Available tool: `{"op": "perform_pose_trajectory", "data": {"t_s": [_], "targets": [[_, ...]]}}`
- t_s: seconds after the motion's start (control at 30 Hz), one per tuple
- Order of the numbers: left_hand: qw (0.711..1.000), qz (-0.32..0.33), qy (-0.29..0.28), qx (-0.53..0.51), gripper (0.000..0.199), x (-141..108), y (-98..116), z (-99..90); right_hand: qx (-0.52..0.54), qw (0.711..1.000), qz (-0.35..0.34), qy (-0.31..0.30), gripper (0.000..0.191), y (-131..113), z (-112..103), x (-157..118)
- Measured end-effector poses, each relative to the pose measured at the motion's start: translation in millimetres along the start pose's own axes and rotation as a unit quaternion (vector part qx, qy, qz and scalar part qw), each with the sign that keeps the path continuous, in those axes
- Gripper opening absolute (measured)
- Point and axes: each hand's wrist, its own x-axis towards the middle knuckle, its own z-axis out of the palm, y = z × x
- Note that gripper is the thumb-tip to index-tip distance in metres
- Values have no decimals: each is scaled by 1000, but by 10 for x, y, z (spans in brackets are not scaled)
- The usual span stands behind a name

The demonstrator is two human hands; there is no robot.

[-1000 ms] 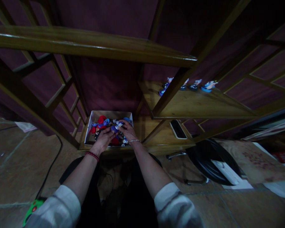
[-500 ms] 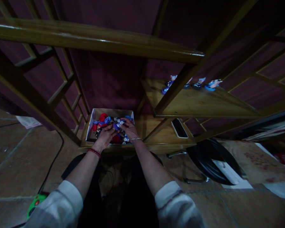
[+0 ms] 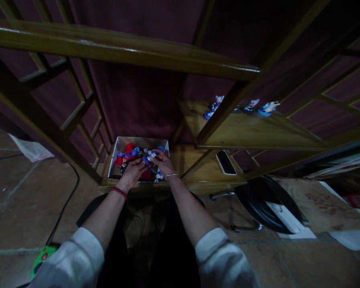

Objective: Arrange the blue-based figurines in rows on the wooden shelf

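Over an open cardboard box (image 3: 113,160) on the lower wooden shelf, both my hands hold a small figurine (image 3: 149,157) with a purple base and a white-and-blue upper part. The fingers of my left hand (image 3: 133,173) close on its base side. My right hand (image 3: 163,163) grips it from the right, near the upper part. Below and around them, the box is filled with several small figures in red, blue and black, among them a red piece (image 3: 129,148) at the back. My hands cover part of these.
Several similar figurines (image 3: 251,106) stand on the raised shelf (image 3: 258,134) at right, partly behind a wooden post. A white-rimmed dark object (image 3: 226,163) lies on the lower shelf. A rail (image 3: 123,44) crosses above. A black stool (image 3: 267,204) and a green power strip (image 3: 45,255) are nearby.
Both hands keep the figurine in nearly the same place over the box. Only the camera view has shifted slightly.
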Motion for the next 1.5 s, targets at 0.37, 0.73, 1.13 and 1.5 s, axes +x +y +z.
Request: {"op": "perform_pose_trajectory", "data": {"t_s": [0.37,0.73,1.13,1.5], "targets": [[1000,6,-3,8,7,10,-11,-25,-7,1000,11,13,36,-35,14,-24],[1000,-2,2,11,7,-24,0,29,-11,1000,-3,17,35,-1,2,-7],[1000,-9,13,24,10,-10,-21,20,-40,999,-20,-24,36,32,-14,7],[998,-19,8,54,8,-67,1,49,-133,990,-37,-39,32,45,-56,5]]}}
